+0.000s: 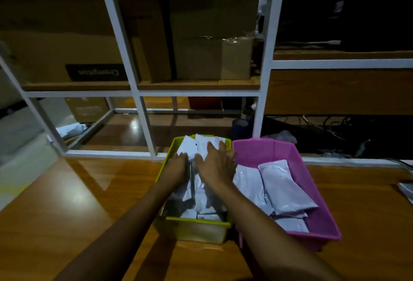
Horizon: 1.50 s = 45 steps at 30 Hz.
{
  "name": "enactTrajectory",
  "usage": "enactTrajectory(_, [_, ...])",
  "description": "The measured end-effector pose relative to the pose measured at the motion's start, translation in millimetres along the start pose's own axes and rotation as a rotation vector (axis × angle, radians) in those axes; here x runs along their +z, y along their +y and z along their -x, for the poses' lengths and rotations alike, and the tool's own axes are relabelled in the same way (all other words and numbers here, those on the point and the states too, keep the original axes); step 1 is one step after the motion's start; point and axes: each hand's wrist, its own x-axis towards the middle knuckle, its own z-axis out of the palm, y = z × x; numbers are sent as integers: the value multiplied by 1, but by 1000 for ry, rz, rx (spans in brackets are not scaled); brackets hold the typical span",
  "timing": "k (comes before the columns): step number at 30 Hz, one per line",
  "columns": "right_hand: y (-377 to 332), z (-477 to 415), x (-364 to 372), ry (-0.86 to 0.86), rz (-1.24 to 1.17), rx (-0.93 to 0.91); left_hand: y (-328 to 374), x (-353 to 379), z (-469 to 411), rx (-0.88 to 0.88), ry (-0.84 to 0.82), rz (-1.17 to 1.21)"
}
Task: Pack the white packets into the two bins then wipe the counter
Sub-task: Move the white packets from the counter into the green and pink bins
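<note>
A lime-green bin (196, 229) stands on the wooden counter (78, 202), stuffed with several white packets (202, 200). Both my hands are inside it. My right hand (215, 164) lies flat with spread fingers, pressing down on the packets near the bin's far end. My left hand (177, 167) reaches in beside it, fingers bent down among the packets; whether it grips one is hidden. Directly to the right stands a pink bin (321, 229), touching the green one, with several white packets (283, 189) lying flat in it.
A white metal shelf frame (143, 110) rises behind the bins, holding cardboard boxes (212, 57). Cables (330, 124) and a dark bottle (240, 127) lie behind the pink bin. A flat object (406, 189) sits at the counter's right edge.
</note>
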Motion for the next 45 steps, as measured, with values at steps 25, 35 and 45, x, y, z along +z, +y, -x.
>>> enactTrajectory(25, [59,-45,103,-449,389,-260,-48,42,-37,28,-531,-605])
enactTrajectory(35, [21,-36,42,-141,224,-290,-11,-4,-6,191,-159,-222])
enactTrajectory(45, [69,52,-92,257,-37,-188,109,-28,93,412,108,-36])
